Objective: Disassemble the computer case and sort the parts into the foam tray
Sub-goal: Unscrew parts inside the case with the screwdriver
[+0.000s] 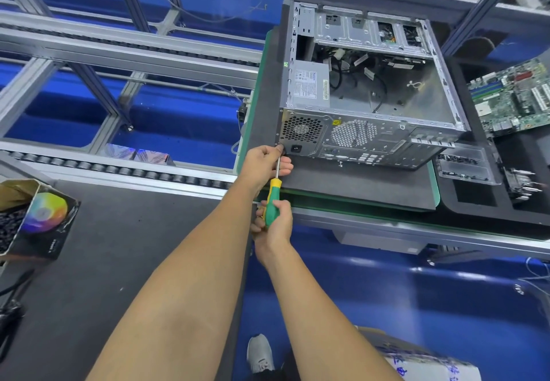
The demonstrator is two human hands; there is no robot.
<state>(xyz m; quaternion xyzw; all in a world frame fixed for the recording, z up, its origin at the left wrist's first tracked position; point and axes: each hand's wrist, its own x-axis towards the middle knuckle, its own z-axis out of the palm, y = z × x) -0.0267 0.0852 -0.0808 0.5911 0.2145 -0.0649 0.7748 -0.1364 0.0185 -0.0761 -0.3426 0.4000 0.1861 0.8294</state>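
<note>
Steel computer case (369,83) lies open on its side beside the foam tray (488,190); probably heavy and sharp-edged, best gripped by its frame rails. Right hand (275,223) clasps the screwdriver (272,199); left hand (268,162) pinches its shaft at the case's rear corner.

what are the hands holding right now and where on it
Both hold one screwdriver: the right hand grips its green handle, and the left hand pinches the metal shaft near the tip, at the computer case's rear corner.
</note>
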